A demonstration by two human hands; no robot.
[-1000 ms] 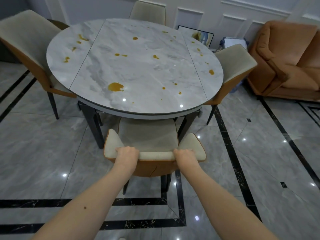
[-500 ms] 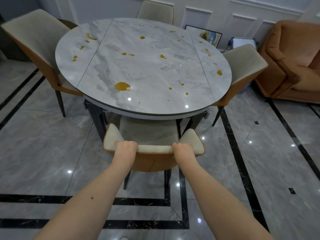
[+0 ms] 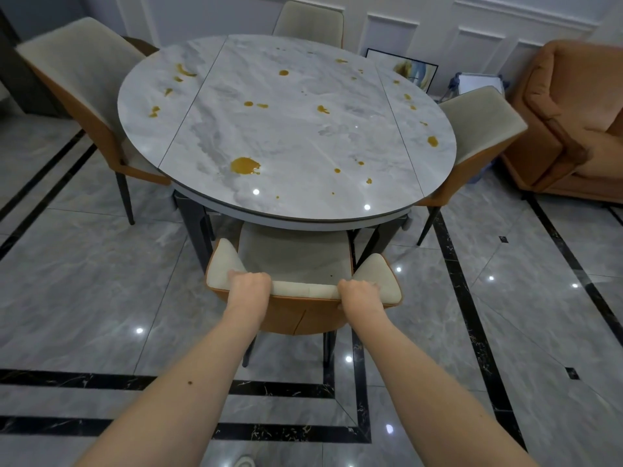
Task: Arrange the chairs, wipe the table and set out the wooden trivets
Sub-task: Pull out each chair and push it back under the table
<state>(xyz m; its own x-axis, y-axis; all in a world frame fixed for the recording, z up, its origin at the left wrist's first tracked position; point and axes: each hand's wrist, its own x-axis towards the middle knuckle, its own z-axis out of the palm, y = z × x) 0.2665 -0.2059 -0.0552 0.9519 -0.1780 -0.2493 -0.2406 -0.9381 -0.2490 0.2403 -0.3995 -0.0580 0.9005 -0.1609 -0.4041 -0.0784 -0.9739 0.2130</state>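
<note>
Fingers (image 3: 251, 279) of the left hand (image 3: 247, 291) are being curled over the top edge of the nearest chair's backrest (image 3: 305, 291), and those of the right hand (image 3: 360, 293) are being curled over the same edge further right; the padded rim is being gripped firmly by both, just below the middle of the frame. Compared with a second ago, more of the cream seat (image 3: 293, 252) is being hidden under the rim of the round marble table (image 3: 290, 129), so the near chair (image 3: 303, 274) is being pushed inward. From this it is judged that the chair-arranging step is being carried through, with this chair nearly tucked.

The chair is being pointed toward the upper part of the frame, its seat facing the table's centre; its backrest's long axis is being held roughly level, left to right. Three other chairs are being seen round the table: one at the upper left (image 3: 87, 82), one at the top centre (image 3: 308, 20) and one at the right (image 3: 478, 123), all close to the tabletop.

Yellow-brown spills (image 3: 244, 165) are being left scattered over the marble, so wiping is judged as still to be done. No wooden trivets and no cloth are being shown. An orange sofa (image 3: 573, 119) is being seen at the far right, on a glossy grey tiled floor (image 3: 84, 281).
</note>
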